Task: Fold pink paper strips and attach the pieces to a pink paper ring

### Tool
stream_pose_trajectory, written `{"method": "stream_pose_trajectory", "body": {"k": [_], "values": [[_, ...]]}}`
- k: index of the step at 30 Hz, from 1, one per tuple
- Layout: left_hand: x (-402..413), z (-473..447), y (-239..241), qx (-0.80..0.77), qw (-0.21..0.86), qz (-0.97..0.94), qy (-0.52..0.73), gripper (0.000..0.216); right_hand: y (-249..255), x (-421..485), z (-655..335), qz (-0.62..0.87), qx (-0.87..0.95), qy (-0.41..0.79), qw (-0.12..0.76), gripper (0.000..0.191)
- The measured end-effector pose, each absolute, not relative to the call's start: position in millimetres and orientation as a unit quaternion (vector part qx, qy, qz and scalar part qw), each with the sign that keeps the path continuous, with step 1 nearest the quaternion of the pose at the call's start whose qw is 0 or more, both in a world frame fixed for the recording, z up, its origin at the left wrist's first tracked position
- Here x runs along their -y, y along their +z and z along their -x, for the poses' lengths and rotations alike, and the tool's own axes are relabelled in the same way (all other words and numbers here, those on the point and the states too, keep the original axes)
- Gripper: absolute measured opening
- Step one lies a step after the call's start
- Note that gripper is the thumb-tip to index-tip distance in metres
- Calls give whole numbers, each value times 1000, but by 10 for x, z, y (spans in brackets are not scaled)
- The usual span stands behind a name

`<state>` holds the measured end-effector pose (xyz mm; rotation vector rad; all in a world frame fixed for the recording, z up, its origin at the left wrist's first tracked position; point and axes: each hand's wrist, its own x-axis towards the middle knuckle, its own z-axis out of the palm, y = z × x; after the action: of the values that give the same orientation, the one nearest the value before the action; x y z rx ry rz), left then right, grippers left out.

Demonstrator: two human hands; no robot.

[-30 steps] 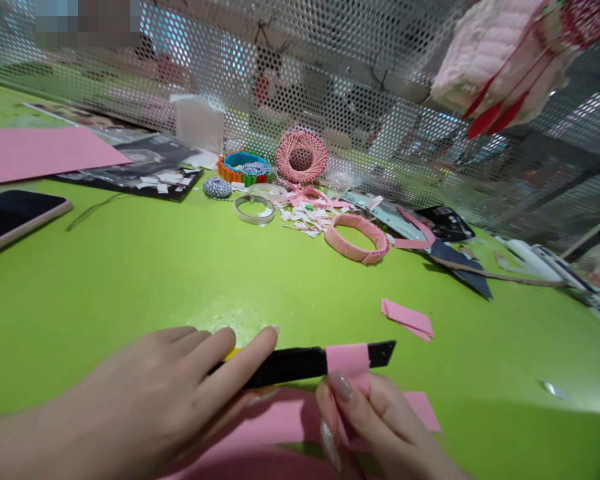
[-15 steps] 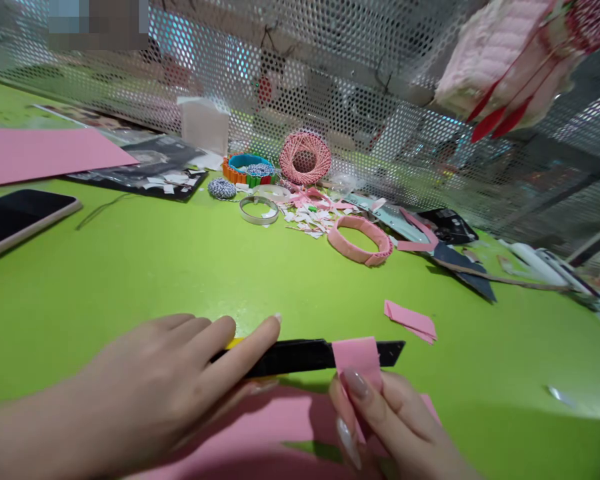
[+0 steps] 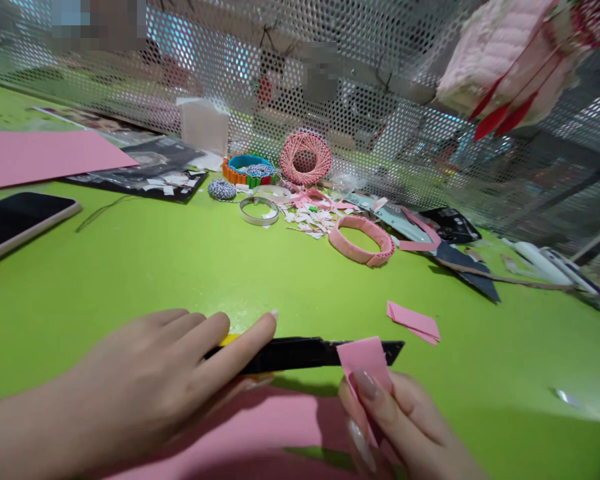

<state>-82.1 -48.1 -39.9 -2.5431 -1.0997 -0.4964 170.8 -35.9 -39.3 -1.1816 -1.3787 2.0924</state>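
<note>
A lime-green, smooth-topped desk (image 3: 180, 273) carries everything around the yellow-and-black utility knife (image 3: 295, 355). On the knife's near side lies a broad, flat pink paper-like sheet (image 3: 280, 417), partly in shadow. The left hand (image 3: 180, 377) has its grip wrapped around the knife's handle end, with the index finger laid along the body; the right hand (image 3: 410, 420), near the blade end, pinches a narrow pink paper-like strip (image 3: 364, 357) between thumb and fingers. Beyond the knife sits a round pink band (image 3: 360, 241), and past its tip, a small folded pink piece (image 3: 414, 323). The strip looks light, thin and flexible, likely to crease or tear if pulled hard over the edge; its lower end, clear of the blade, seems the best place to hold. The knife seems stiff and light, safest held by its handle. The strip covers part of the blade, so whether it wraps behind cannot be told; its lower end disappears into the fingers, most of the handle is hidden, and the frame's bottom cuts off the sheet.
</note>
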Motion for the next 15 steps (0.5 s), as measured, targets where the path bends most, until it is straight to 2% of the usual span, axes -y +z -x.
{"method": "stream_pose_trajectory", "body": {"k": [8,15], "values": [[467,823,-469,367,165,898,-175,37,-485,348,-1681,365,495,772,164,56],[516,810,-607,366,187,894,-180,43,-564,365,-1634,364,498,766,181,58]]}}
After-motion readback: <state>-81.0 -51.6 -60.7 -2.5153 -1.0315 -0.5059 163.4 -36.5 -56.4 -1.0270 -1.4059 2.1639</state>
